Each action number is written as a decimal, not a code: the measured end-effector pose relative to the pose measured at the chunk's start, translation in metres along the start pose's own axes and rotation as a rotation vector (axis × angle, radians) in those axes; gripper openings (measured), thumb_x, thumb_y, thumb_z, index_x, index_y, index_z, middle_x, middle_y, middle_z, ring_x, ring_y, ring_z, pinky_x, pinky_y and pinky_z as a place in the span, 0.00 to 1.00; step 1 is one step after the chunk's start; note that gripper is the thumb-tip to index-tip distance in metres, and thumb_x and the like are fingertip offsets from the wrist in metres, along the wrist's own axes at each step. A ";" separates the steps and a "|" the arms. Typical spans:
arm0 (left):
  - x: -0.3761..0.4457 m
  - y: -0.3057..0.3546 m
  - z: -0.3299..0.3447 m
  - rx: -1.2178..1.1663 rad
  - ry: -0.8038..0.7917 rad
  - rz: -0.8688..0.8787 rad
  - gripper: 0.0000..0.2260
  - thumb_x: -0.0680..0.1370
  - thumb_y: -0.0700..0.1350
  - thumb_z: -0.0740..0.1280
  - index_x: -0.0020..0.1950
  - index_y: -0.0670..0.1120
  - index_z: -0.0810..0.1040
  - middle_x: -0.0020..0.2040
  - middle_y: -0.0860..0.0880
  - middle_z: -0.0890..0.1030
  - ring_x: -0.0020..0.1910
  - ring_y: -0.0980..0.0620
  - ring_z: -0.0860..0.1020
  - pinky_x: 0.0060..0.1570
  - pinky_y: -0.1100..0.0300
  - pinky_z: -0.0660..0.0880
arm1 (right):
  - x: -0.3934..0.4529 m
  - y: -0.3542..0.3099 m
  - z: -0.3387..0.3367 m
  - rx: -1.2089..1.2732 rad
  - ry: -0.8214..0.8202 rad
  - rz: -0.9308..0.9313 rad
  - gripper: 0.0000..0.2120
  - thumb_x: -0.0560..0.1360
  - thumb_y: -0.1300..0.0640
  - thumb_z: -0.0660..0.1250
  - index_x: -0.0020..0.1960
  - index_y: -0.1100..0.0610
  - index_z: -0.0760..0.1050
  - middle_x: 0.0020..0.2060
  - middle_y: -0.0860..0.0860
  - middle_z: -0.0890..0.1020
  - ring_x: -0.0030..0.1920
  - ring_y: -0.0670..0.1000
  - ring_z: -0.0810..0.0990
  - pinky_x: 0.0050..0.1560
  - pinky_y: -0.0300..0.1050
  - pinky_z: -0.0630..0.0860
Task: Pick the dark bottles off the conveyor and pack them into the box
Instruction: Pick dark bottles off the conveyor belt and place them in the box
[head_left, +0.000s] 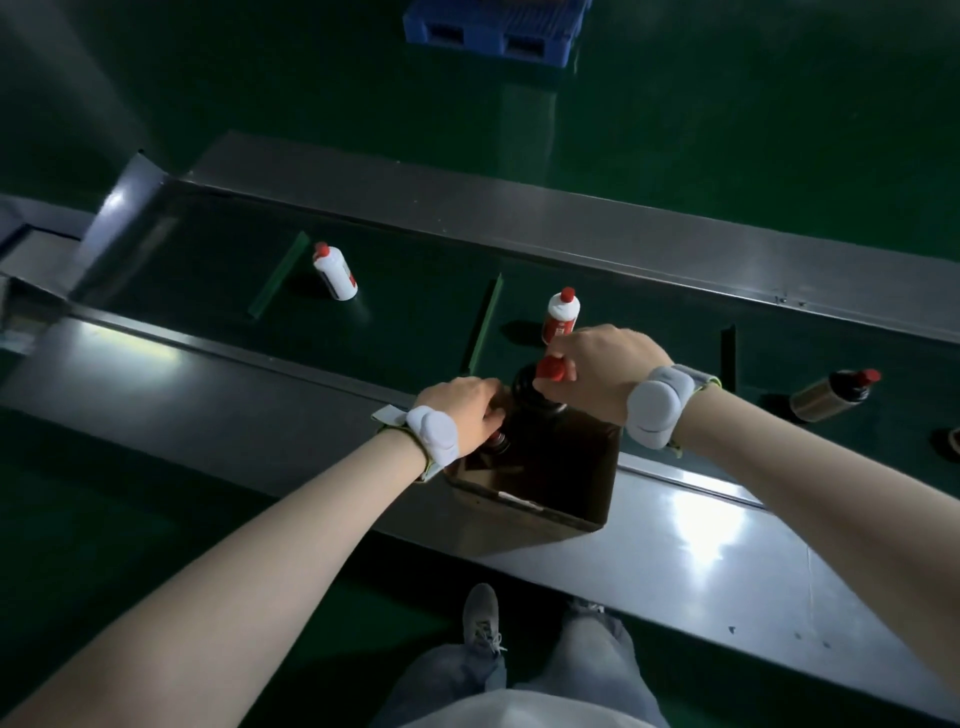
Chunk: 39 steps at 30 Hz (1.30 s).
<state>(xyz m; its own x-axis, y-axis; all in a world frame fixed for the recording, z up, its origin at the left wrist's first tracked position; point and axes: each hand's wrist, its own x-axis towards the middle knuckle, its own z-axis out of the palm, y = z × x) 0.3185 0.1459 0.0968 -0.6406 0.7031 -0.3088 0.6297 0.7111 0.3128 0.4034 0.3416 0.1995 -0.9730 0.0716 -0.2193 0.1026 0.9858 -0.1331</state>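
Note:
A brown cardboard box (597, 467) stands on the steel ledge in front of the green conveyor belt (415, 312). My right hand (597, 364) is closed around the red cap of a dark bottle (530, 392), held upright over the box's far side. My left hand (467, 410) reaches into the box's left corner, fingers around another dark bottle (497, 441) whose top just shows. One more dark bottle (831, 397) with a red cap lies on the belt at the right.
Two white bottles with red caps are on the belt: one white bottle (336, 273) lies at the left, another white bottle (561, 314) stands just behind my right hand. Green cleats (485, 322) cross the belt. A blue pallet (493, 26) sits on the far floor.

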 end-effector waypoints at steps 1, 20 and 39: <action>0.000 -0.002 0.002 -0.004 -0.008 -0.002 0.14 0.85 0.55 0.61 0.67 0.54 0.79 0.61 0.50 0.84 0.55 0.43 0.85 0.42 0.54 0.74 | 0.002 -0.002 0.008 -0.006 -0.020 0.003 0.14 0.78 0.39 0.65 0.48 0.49 0.78 0.37 0.45 0.79 0.38 0.52 0.80 0.37 0.46 0.77; 0.046 -0.019 0.070 0.182 -0.170 -0.004 0.13 0.88 0.50 0.57 0.64 0.46 0.77 0.62 0.45 0.81 0.56 0.38 0.82 0.44 0.49 0.75 | 0.067 0.007 0.204 -0.040 -0.329 0.108 0.12 0.81 0.49 0.63 0.57 0.54 0.79 0.53 0.53 0.84 0.53 0.59 0.83 0.41 0.48 0.73; 0.043 -0.021 0.078 0.142 -0.113 -0.006 0.14 0.89 0.51 0.57 0.61 0.47 0.80 0.57 0.46 0.82 0.52 0.42 0.82 0.42 0.52 0.70 | 0.089 0.024 0.264 0.037 -0.397 0.240 0.12 0.77 0.58 0.68 0.60 0.56 0.78 0.56 0.56 0.83 0.54 0.62 0.83 0.48 0.53 0.81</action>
<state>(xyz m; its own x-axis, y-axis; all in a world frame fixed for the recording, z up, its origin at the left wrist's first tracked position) 0.3126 0.1615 0.0067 -0.5962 0.6893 -0.4116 0.6867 0.7034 0.1834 0.3739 0.3319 -0.0785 -0.7672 0.2262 -0.6002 0.3292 0.9419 -0.0658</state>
